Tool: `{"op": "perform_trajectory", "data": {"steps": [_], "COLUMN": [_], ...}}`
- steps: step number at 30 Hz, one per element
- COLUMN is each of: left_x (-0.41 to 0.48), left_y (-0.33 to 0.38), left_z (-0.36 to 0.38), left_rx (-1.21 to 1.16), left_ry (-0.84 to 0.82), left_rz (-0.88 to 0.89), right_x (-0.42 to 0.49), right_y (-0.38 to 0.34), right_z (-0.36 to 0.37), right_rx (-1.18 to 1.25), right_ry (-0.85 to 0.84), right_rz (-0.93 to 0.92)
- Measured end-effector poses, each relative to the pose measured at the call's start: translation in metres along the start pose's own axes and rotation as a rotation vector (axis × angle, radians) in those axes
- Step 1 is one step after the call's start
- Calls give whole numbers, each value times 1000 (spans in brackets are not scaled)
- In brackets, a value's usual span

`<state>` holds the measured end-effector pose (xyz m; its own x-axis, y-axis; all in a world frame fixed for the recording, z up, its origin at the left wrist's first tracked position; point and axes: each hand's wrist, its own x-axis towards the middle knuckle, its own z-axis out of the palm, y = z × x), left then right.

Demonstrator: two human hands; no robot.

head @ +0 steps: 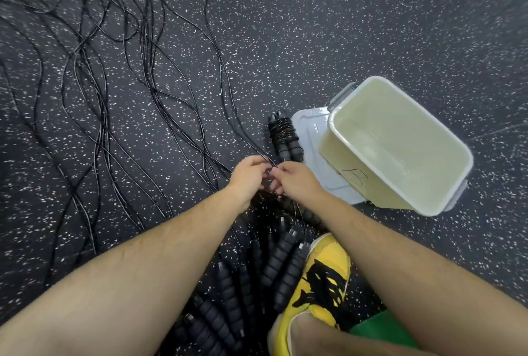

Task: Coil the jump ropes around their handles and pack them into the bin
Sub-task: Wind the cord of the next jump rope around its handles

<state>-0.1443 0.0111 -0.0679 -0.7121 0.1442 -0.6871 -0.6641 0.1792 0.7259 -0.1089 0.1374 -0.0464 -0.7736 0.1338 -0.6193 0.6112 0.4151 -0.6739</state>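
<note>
Grip is clamped on thin black cord (153, 88) in both left hand (249, 176) and right hand (297, 182), just beside coiled rope (283, 132), near bin (398, 145); cord looks light, slick, springy, tangle-prone, so take hold at ribbed foam handles (281, 255).

Thin black rope cords (148, 75) sprawl loose up-left of the fingers (258, 162), converging into their pinch; one coiled rope (283, 132) lies just beyond; ribbed foam handles (274, 264) cluster below; the open cream bin (400, 144) stands right.
</note>
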Motion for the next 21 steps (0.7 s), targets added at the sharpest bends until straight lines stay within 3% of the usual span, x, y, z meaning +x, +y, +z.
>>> {"op": "perform_trajectory", "data": {"steps": [3,7,12,16,21], "left_x": [-12,-48,-103,-147,-181], "left_y": [23,58,98,113,113], "left_z": [0,-4,-18,-32,-48], "left_rx": [-102,-193,-249,-169,141], "left_ry": [-65,-135,-198,-217,-173], "left_rz": [61,132,260,313,402], "right_x": [-19,-45,-85,-114,-150], "right_y": [-29,-69,-127,-155,-196], "right_z": [-18,-46,-63,-66,-74], "right_rx": [226,306,399,338,313], "right_ry": [-105,-157,-109,-30,-46], "right_rz": [-5,-34,-148,-205,-266]}}
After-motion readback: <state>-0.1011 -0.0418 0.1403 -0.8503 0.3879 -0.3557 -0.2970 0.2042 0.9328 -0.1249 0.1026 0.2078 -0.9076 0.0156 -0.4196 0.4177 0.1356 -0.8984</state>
